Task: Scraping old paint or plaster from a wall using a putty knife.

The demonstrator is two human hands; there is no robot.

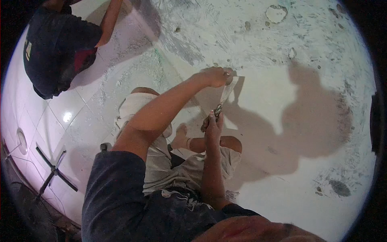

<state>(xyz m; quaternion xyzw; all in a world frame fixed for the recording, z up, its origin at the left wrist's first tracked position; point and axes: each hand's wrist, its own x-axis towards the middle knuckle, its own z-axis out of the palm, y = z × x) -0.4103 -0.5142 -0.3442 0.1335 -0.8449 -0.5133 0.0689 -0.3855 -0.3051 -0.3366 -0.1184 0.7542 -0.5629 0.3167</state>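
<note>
My right hand (213, 122) is closed round the dark handle of a putty knife (227, 90). Its pale blade points up and away, widening toward the far end. My left arm stretches across, and my left hand (217, 76) is closed at the blade's wide end. Something dark shows at those fingertips, but I cannot make out what it is. Just beyond both hands is a white coated wall (262, 92), smooth and pale here, with rough grey patches farther up. My shadow falls across it on the right.
A co-worker in a dark shirt (60, 48) is low on the tiled floor (60, 115) at the far left. Whitish residue covers the tiles near the wall. At the lower left are a black cross-shaped stand (53, 171) and a dark fan (34, 209). My bent legs are below my hands.
</note>
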